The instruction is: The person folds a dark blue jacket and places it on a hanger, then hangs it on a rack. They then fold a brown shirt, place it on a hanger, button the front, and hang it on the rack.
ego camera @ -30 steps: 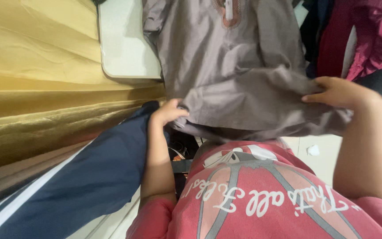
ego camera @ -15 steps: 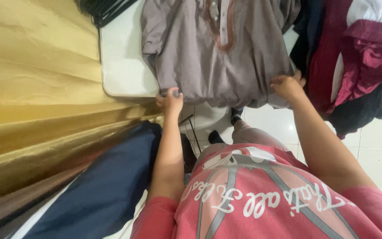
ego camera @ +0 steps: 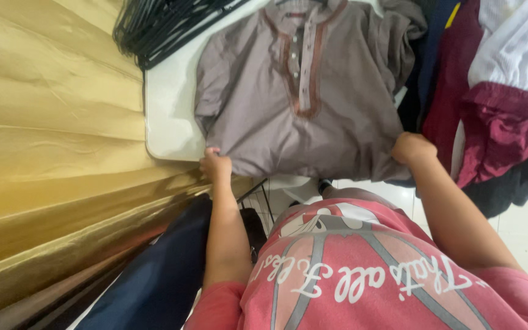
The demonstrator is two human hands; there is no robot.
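Both hands grip the near edge of a grey-brown shirt [ego camera: 300, 116]: the left hand [ego camera: 215, 164] is closed on the fold's left corner at the worktop [ego camera: 167, 116] edge, the right hand [ego camera: 412, 148] is clenched on the right corner. The shirt lies flat, front up, straight ahead of the hands, its long axis running away from the person, collar and button placket at the far end. Both hands are about equally near, one at each corner. Black hangers [ego camera: 160, 24] lie beyond the left side; a pile of clothes [ego camera: 496, 104] crowds the right hand.
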